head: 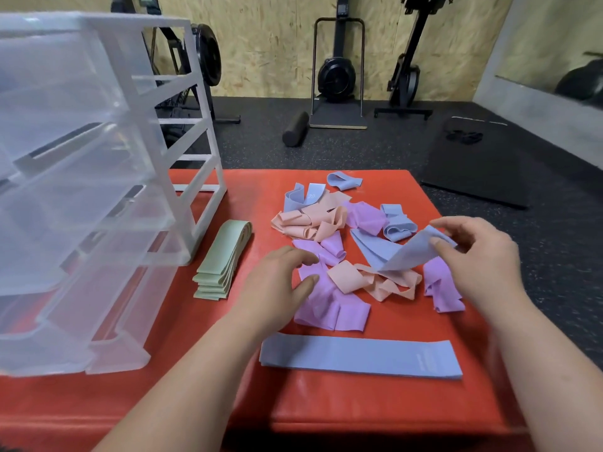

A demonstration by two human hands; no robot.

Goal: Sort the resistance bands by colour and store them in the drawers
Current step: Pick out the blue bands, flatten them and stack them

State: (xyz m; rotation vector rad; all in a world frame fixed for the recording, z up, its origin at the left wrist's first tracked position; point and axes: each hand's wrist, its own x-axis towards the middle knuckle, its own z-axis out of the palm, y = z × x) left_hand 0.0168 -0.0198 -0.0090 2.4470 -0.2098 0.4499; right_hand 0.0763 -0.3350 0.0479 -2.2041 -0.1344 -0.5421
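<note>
A loose heap of resistance bands lies on the red mat: purple bands, peach bands and blue bands. My right hand pinches the corner of one blue band and lifts it off the heap. My left hand rests with relaxed fingers on the purple bands, holding nothing. A flat blue band lies stretched out near me. Several green bands sit in a neat stack beside the clear plastic drawer unit, whose drawers are pulled out.
The drawer unit fills the left side of the mat. Beyond the mat's far edge is dark gym floor with a foam roller, exercise machines and a black floor mat.
</note>
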